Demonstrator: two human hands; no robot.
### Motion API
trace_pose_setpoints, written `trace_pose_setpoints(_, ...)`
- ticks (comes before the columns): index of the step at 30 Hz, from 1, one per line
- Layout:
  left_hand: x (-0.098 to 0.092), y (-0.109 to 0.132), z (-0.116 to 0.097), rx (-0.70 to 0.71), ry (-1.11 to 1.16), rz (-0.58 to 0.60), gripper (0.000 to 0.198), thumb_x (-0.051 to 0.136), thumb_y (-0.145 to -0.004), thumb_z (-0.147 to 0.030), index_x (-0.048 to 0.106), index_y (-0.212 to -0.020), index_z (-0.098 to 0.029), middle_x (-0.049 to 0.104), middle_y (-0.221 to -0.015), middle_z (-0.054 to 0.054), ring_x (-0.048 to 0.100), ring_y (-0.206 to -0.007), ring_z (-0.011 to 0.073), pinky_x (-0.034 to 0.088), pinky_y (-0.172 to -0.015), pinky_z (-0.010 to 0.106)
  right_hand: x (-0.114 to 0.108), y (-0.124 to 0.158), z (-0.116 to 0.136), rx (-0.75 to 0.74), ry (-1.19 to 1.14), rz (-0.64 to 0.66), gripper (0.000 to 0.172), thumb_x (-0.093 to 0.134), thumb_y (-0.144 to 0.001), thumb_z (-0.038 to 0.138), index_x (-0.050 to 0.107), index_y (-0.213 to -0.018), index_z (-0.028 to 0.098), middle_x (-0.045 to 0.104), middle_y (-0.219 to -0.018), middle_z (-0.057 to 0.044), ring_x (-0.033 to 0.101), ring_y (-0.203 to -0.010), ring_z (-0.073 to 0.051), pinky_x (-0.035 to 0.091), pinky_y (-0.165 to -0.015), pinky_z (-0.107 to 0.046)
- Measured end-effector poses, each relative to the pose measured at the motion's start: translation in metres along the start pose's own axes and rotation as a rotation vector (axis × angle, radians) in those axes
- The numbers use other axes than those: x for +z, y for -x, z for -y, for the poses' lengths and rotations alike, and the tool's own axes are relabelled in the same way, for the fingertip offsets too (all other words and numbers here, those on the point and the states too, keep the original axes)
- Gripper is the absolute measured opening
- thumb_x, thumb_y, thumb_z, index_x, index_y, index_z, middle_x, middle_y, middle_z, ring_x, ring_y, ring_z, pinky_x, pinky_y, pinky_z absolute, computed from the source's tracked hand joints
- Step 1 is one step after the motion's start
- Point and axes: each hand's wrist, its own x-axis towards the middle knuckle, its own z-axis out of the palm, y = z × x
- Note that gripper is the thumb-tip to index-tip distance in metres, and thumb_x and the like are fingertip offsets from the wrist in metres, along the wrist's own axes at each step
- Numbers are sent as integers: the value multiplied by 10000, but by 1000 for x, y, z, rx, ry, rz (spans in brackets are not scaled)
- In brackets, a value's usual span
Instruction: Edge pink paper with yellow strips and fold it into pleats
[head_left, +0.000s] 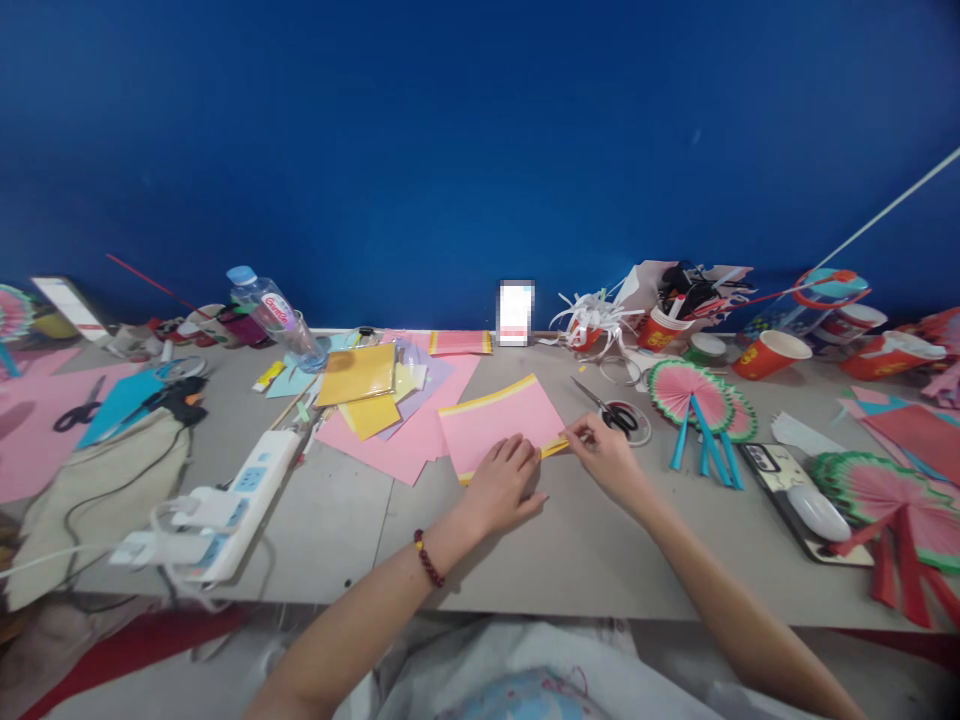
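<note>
Left hand (510,480) flat, pinning pink rectangular paper sheet (499,420); right hand (592,442) pinching narrow yellow strip (553,449): best align edges.

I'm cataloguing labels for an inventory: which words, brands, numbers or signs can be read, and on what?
"Ganten", probably: the label on the water bottle; its letters are soft.
Gold markings on the red paper cups: too blurred to read.
Upright screen against the wall: pixelated, unreadable.
Nothing else is legible.
</note>
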Motion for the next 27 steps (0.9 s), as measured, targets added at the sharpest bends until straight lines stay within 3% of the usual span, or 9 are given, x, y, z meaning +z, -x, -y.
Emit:
trace_pose_setpoints(6,0,0,0,-5,17,-1,571,549,-835,-443,406,-1307,-154,483,-1290,136,367,-1296,303,309,-1084,451,0,1,-12,107,17,-18,160,512,-788,363,499,-733,213,651,-635,-22,624,-575,-169,439,-549,-254)
trace_pose_setpoints(17,0,-1,1,-10,7,15,568,557,-826,-450,417,-1286,-148,483,-1310,136,361,-1302,307,313,-1080,441,4,-4,-23,215,37,-53,175,536,-703,365,537,-632,205,620,-574,-23,571,-532,-162,425,-536,-257)
trace_pose_setpoints(27,0,0,1,24,-45,21,561,523,-852,-442,387,-1335,-189,452,-1329,135,351,-1301,318,323,-1060,450,4,-2,-25,131,-10,-90,203,560,-742,386,537,-656,203,612,-588,-22,567,-539,-166,440,-529,-271)
